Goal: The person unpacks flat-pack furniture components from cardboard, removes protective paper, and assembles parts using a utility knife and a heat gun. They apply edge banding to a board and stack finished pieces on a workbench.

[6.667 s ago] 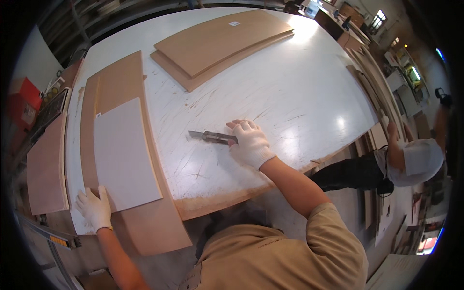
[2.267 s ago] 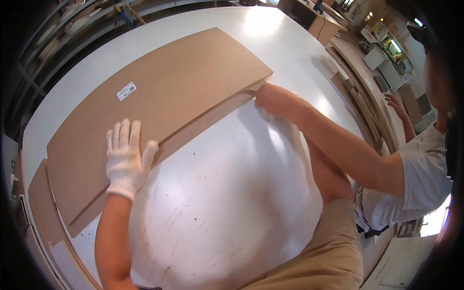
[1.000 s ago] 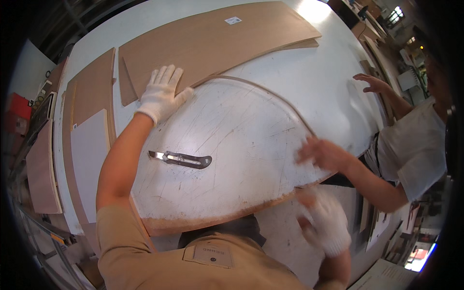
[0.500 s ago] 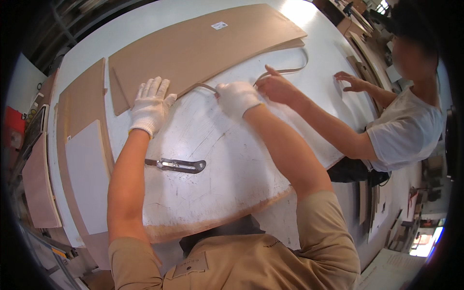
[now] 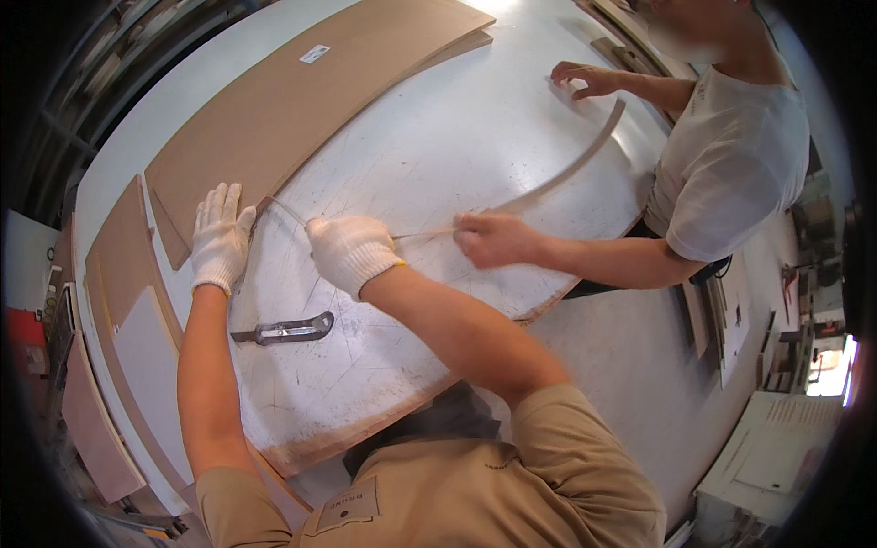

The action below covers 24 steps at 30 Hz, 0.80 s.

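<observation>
My left hand, in a white knit glove, presses flat with fingers out at the near corner of a large brown board. A thin, narrow flexible strip runs from that corner to the right. My gloved right hand is closed round the strip a short way from the corner. Farther right, a co-worker's fist also grips it, and its loose end curves up beyond. Below my hands lies a utility knife with a dark handle on the white table.
The co-worker stands at the table's right side, other hand above the far tabletop. More brown boards and a white panel lie to the left. The worn table edge is close to my body.
My view has shifted. My right hand has come closer to my left, still on the strip. The co-worker's gripping hand has moved nearer, and the strip's far end has swung away from the board.
</observation>
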{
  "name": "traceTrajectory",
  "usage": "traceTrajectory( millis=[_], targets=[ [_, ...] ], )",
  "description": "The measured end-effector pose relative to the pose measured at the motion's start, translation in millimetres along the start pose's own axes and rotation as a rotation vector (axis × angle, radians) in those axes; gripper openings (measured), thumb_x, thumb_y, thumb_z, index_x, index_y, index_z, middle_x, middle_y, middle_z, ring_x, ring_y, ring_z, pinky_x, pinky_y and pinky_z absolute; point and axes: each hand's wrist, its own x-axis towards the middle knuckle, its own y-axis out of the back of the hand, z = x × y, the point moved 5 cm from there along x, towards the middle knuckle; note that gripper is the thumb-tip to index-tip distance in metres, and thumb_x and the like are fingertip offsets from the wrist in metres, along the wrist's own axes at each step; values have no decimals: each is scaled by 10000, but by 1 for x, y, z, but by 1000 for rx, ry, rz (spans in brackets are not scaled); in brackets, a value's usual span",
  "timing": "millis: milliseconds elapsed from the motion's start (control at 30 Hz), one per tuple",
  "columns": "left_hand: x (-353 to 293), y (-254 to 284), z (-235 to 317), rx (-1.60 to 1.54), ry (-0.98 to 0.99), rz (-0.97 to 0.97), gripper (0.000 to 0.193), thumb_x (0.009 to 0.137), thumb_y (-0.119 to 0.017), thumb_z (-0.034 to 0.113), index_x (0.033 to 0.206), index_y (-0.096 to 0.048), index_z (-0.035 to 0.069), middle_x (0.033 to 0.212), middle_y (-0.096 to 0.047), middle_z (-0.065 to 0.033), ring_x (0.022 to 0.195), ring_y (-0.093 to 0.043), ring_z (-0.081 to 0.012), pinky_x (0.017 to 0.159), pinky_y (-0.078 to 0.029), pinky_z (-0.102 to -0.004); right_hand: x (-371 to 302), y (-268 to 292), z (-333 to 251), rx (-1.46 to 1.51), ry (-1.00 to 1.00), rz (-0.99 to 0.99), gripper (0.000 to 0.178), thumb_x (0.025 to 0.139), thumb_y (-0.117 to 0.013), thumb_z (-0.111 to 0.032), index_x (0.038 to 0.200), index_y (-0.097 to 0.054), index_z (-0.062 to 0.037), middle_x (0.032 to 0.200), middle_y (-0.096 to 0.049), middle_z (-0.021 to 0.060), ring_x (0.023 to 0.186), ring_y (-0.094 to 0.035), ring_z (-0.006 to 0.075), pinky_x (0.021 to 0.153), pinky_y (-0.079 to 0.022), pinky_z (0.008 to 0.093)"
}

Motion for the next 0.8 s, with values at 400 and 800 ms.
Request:
traceTrajectory(
  millis=[400,800],
  targets=[
    [0,-6,-11,-114,-85,112,569,1149,-332,455,1566,-512,112,1650,-441,-190,1554,-365,-371,1309,-236,-472,-96,-35,-37,104,76,-148,254,1012,-573,-172,1231,-641,-63,967,-791,156,896,-786,364,748,-622,499],
    [11,7,-20,-77,-200,-112,824,963,-702,474,1648,-369,159,1746,-275,-141,1635,-182,-316,1359,-129,-426,-160,-64,-89,94,70,-255,230,995,-576,-145,1206,-596,-57,904,-772,148,835,-784,353,652,-610,494]
  ],
)
